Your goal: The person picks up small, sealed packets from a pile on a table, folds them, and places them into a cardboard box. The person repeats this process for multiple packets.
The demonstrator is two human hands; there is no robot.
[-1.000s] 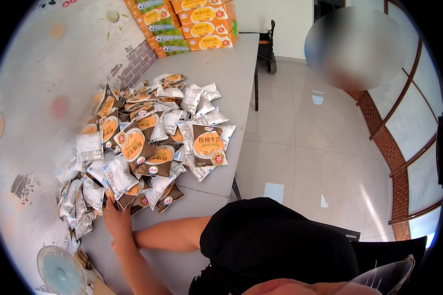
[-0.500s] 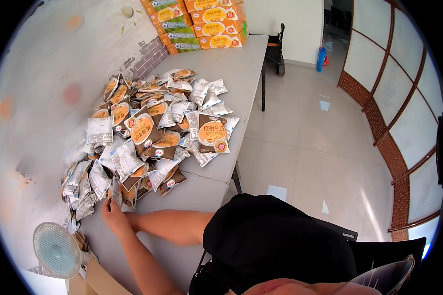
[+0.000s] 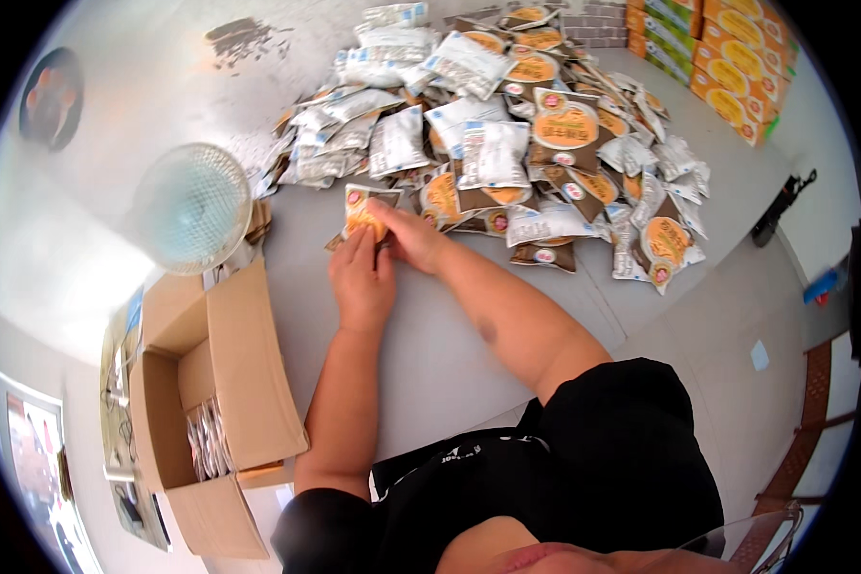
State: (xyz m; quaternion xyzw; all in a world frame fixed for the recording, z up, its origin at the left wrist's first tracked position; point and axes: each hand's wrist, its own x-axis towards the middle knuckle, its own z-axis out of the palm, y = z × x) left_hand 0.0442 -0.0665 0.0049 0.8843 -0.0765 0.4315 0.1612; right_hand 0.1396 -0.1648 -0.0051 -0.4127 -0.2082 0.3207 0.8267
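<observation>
Both my hands meet on a small stack of snack packets (image 3: pixel 362 212) with orange and brown fronts, standing on the grey table (image 3: pixel 450 364). My left hand (image 3: pixel 362 279) presses the stack from its near side. My right hand (image 3: pixel 413 239) grips it from the right, fingers over the top packet. Just beyond lies a big loose pile of the same packets (image 3: pixel 517 124), some silver side up.
An open cardboard box (image 3: pixel 215 402) with packets standing inside sits at my left, below table level. A round white fan (image 3: pixel 191 206) stands beside it. Orange and green cartons (image 3: pixel 727 67) are stacked at the table's far end. Tiled floor lies to the right.
My view has swung down and left, bringing the box and fan into sight. My right hand has joined the left on the packets at the pile's near edge.
</observation>
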